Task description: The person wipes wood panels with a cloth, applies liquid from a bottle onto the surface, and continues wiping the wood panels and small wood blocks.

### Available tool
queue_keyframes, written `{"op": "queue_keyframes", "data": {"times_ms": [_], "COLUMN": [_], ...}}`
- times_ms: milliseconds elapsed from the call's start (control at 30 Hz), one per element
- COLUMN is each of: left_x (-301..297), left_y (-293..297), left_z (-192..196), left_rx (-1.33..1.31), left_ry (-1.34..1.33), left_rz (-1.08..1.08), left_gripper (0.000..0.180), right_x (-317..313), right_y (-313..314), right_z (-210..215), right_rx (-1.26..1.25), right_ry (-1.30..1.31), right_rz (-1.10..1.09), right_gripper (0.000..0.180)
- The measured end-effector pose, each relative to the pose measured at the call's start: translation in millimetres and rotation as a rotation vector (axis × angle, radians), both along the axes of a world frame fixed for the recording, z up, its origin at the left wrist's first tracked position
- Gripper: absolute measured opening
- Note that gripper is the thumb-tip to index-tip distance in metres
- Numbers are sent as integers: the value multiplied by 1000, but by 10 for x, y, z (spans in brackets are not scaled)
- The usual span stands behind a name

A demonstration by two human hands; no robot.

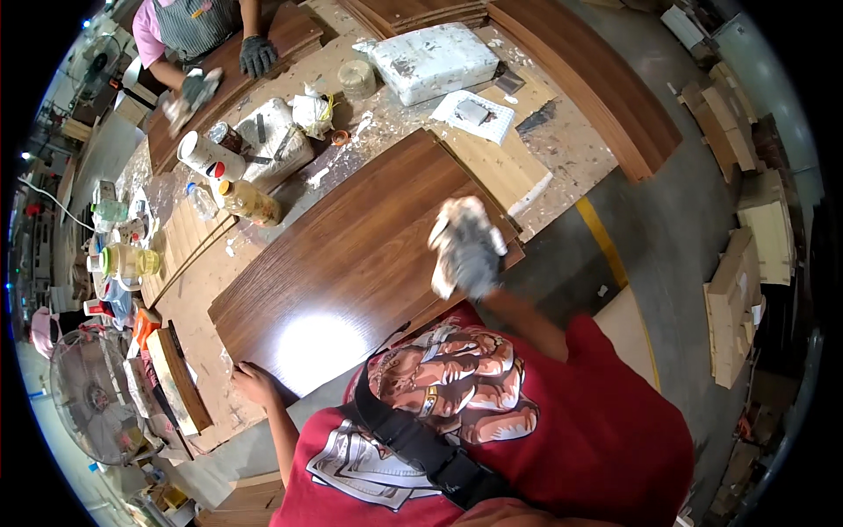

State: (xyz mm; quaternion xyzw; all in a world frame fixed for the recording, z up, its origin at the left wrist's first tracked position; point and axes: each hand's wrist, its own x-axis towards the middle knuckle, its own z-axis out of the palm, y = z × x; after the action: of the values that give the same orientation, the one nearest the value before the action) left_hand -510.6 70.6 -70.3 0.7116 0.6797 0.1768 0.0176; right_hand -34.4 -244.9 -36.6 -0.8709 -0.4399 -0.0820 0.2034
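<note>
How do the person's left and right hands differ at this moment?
The right hand wears a grey glove and grips a white cloth; the left hand is bare and holds nothing. The right is over the far edge of the dark brown wooden panel; the left rests at its near corner.

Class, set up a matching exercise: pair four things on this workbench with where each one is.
1. dark brown wooden panel
2. crumpled whitish rag
3. white foam block
4. round metal fan

A. lower left, beside the bench
B. in the right hand
C. far end of the bench
D. under the left hand

Pairs: 1-D, 2-B, 3-C, 4-A
</note>
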Motion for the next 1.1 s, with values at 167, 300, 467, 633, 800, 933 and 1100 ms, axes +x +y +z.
{"op": "queue_keyframes", "data": {"times_ms": [167,300,467,633,800,933,1100], "left_x": [-45,-101,-114,-79,-51,-46,-41], "left_y": [25,54,48,21,-9,-36,-57], "left_z": [-44,-83,-111,-67,-31,-35,-27], "left_rx": [-24,-21,20,65,29,3,5], "left_ry": [52,39,53,5,-21,-51,-104], "left_rz": [-1,-13,-56,-108,-81,-51,-62], "left_gripper": [48,47,47,46,47,49,48], "right_x": [-611,-91,-234,-711,-37,-65,-1077], "right_y": [-321,-609,-558,-355,-485,-144,1036], "right_z": [45,83,-13,4,212,240,-10], "right_rx": [-22,-237,-269,-104,-118,-380,378], "right_ry": [103,15,-61,54,-16,-40,1222], "right_rz": [345,-47,-267,259,-57,110,1597], "right_gripper": [57,60,60,55,50,54,56]}}
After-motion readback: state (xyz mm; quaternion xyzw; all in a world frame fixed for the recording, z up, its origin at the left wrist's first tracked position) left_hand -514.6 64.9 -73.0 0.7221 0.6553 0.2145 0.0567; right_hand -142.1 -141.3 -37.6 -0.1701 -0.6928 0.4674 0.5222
